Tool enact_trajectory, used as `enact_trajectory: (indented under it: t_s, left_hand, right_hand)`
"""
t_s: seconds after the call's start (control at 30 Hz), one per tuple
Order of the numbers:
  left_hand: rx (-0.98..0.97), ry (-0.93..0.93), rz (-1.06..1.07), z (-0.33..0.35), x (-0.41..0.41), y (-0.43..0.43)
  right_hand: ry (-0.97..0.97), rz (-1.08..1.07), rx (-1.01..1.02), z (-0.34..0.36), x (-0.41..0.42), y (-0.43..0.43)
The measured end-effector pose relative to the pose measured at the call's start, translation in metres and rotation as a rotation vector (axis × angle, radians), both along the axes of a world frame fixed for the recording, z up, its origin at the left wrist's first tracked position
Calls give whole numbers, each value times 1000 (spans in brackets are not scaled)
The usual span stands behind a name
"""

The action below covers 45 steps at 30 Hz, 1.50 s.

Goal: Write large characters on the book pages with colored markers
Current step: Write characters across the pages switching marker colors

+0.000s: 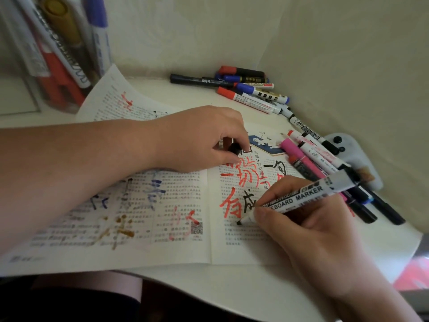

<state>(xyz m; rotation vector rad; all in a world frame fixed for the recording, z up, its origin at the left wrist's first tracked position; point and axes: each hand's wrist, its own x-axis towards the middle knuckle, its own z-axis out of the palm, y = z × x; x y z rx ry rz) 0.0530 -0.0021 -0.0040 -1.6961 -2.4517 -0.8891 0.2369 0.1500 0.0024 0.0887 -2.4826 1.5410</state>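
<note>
We log: R hand [308, 228] grips whiteboard marker [301, 196], tip on right pg of book [232, 252]; L hand [204, 138] pinches black cap [234, 148].

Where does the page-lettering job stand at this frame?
Done: the left page carries blue, brown and red characters; the right page has red ones on top. In hand: the right hand writes a black character with the whiteboard marker. Left: that page's lower half.
</note>
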Motion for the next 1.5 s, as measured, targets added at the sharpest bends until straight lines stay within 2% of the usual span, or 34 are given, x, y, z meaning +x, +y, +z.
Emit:
enact_trajectory:
  t_s: [0.23,0.4,0.53,0.67,0.8,1.03,1.2,1.33,1.5]
  left_hand:
    - [-23,-65,32,1,2,0]
    - [-25,-33,25,2,2,-1]
    - [4,-25,17,1,1,-2]
    - [3,-17,18,0,0,-2]
    - [10,-10,16,-1,0,-2]
    - [10,12,14,-2,-1,-1]
    - [8,4,38,-2,2,1]
    - [2,-48,70,-1,3,0]
    - [17,-36,71,-4,0,0]
  right_hand:
    - [-19,73,-67,4,0,-1]
    - [7,48,-65,0,1,1]
    - [-31,151,-75,4,3,-1]
    - [-14,113,-44,5,0,-2]
    - [-55,102,-132,5,0,2]
    - [-97,116,-160,4,1,4]
    - [-71,124,-117,2,3,2]
    - [-133,214,-114,7,4,1]
    - [-64,111,-50,3,4,2]
